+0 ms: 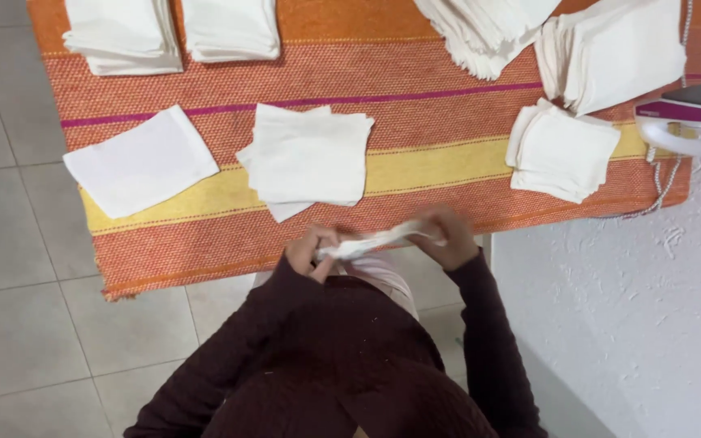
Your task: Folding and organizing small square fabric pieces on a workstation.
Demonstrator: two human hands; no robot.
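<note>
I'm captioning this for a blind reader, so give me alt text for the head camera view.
Seen from above, a person's left hand and right hand stretch a small white cloth between them at the edge of an orange striped table cover, which holds stacks of folded white cloths and an iron.

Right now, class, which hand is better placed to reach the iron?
Right, probably. The right hand lies nearer the iron, which stands on that side; the left hand is farther off. Both hold a cloth.

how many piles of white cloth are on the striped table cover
7: two far left, two far right, one left, one middle, one right. Frame edges may hide more.
</note>
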